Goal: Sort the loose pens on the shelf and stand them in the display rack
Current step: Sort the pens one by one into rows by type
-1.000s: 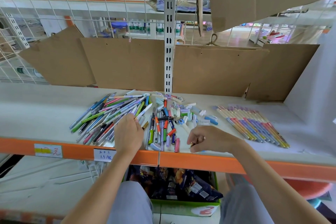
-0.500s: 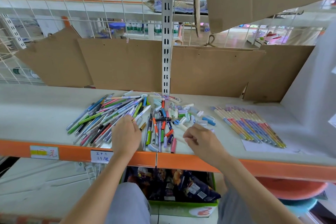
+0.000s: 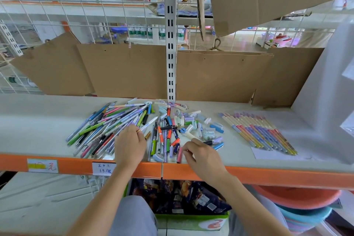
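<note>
The sorting step is judged to be in hand, with nothing yet stood in a rack. A white pen with a gold tip (image 3: 146, 126) is pinched in the curled fingers of the left hand (image 3: 130, 144), its barrel slanting up and away from the grip. The heap of loose pens (image 3: 103, 130) is spread on the shelf (image 3: 38, 120) to the outer side of that hand, partly beneath it. The right hand (image 3: 203, 156) is held with narrowly curled fingers over a pink pen (image 3: 179, 155) at the shelf edge; whether anything is pinched cannot be told. Loose caps (image 3: 199, 122) are scattered beyond it, and a sorted row of pastel pens (image 3: 258, 132) is laid well off to its outer side. Next, a matching group is probably to be found for the held pen. No display rack can be made out, and both palms are hidden.
</note>
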